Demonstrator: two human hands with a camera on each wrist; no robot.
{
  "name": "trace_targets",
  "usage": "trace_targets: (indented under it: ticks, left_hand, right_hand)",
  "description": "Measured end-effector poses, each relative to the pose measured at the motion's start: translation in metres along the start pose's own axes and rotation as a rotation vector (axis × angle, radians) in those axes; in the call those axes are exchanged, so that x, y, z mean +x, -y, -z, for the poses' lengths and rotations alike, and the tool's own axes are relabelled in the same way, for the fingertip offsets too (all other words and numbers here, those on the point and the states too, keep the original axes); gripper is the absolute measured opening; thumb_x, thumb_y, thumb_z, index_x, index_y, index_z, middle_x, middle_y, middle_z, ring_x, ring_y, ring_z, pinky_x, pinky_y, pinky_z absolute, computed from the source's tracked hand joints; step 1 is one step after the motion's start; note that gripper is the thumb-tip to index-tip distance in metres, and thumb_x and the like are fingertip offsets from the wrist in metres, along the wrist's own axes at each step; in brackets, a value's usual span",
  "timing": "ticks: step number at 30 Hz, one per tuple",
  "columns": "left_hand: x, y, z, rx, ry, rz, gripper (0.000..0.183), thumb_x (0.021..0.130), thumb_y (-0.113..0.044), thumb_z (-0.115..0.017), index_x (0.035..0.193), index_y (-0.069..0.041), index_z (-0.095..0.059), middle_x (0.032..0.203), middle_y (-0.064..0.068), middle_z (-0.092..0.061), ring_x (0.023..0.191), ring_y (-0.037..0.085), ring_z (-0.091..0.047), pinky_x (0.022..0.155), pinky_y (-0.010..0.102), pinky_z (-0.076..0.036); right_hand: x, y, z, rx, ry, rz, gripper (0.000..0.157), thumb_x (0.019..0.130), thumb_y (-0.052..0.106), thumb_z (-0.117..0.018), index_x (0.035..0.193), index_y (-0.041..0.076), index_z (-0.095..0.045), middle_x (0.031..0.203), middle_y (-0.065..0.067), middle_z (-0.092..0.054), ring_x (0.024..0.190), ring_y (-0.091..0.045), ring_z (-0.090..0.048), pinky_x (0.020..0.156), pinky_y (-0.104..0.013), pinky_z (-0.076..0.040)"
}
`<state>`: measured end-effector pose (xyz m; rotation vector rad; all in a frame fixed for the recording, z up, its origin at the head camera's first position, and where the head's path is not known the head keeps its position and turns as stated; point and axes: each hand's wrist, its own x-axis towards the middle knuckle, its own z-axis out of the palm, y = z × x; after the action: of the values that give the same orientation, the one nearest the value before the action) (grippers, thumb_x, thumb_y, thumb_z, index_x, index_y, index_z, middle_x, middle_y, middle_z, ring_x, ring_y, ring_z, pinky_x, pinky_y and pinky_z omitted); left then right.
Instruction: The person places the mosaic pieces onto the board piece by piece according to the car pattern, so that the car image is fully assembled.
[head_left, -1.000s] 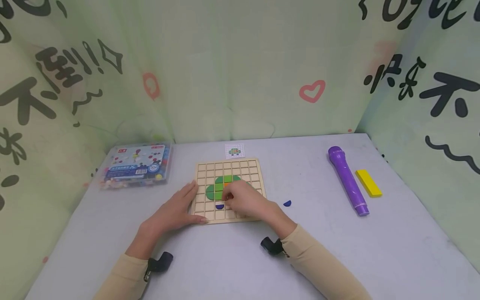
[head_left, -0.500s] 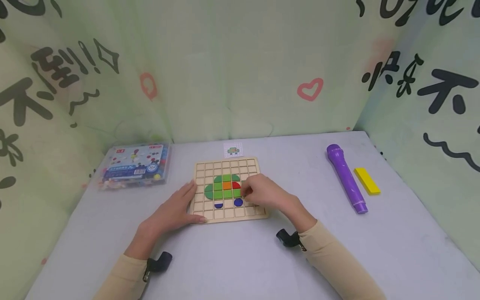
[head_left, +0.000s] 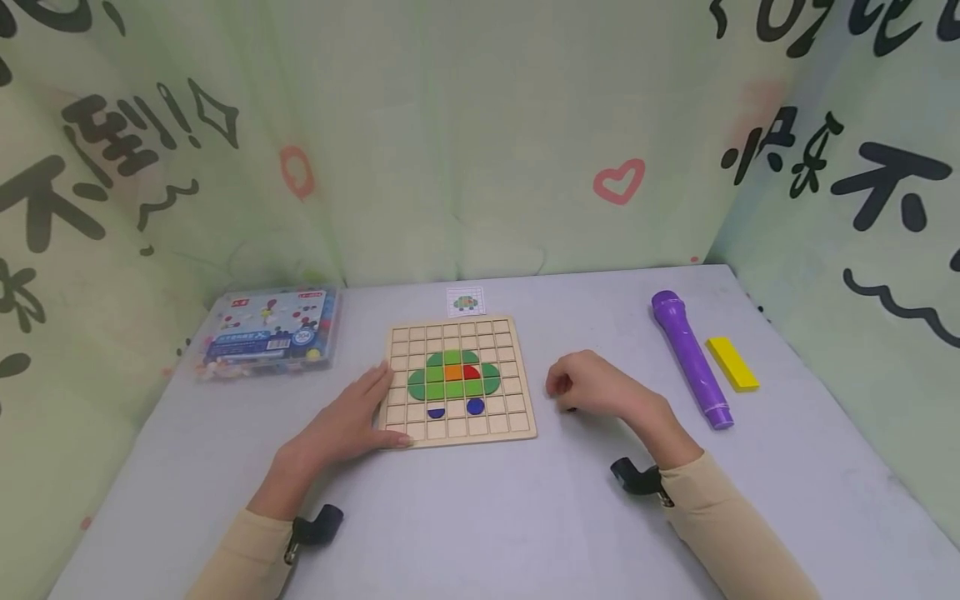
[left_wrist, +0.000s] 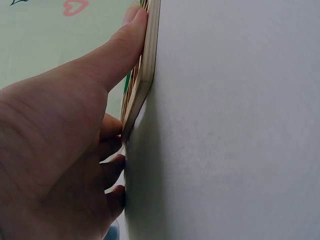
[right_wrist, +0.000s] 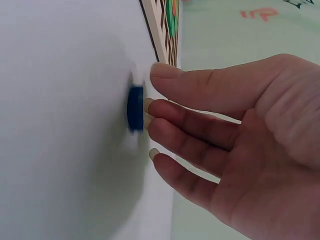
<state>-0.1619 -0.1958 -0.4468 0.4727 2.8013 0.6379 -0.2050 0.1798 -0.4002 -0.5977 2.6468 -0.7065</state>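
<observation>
A blue piece [right_wrist: 135, 108] lies at the right hand's [head_left: 596, 390] fingertips [right_wrist: 150, 106].

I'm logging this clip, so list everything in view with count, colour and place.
grid board: one, pale wood, table centre.
tiles: green, orange, red shape plus two blue, on board.
loose blue piece: one, at right fingertips.
pattern card: one, white, behind board.
box: one, clear, far left.
torch: one, purple, right.
block: one, yellow, beside torch.
table: grey.
left hand: rests on board's left edge.
right hand: right of board.
</observation>
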Motion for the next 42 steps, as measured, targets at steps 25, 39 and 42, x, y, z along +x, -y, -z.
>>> trace_targets:
  ticks: [25,39,42]
  left_hand:
    - [-0.001,0.001,0.0,-0.005,-0.004,0.0,0.117,0.076,-0.065,-0.074,0.159,-0.005,-0.018,0.168,0.014,-0.014,0.154,0.037,-0.017,0.124,0.053,-0.024]
    - [0.0,-0.001,0.0,-0.01,0.005,0.01,0.117,0.076,-0.066,-0.073,0.159,-0.007,-0.018,0.168,0.012,-0.013,0.154,0.037,-0.017,0.124,0.053,-0.023]
    - [-0.001,0.0,0.0,-0.007,0.001,0.008,0.117,0.075,-0.067,-0.073,0.159,-0.006,-0.018,0.168,0.013,-0.013,0.154,0.037,-0.017,0.124,0.053,-0.023]
  right_hand:
    - [0.006,-0.011,-0.003,0.019,0.042,0.063,0.014,0.082,0.003,-0.071,0.075,0.013,-0.066,0.075,0.002,-0.061,0.074,-0.014,-0.052,0.068,-0.027,-0.046]
    - [0.019,0.012,-0.018,0.088,0.016,0.131,0.012,0.085,0.002,-0.067,0.081,0.014,-0.07,0.076,0.004,-0.063,0.074,-0.013,-0.054,0.066,-0.025,-0.048]
    - [0.022,0.021,-0.021,0.09,0.002,0.139,0.013,0.085,0.001,-0.065,0.082,0.014,-0.07,0.076,0.003,-0.061,0.075,-0.014,-0.053,0.065,-0.025,-0.047]
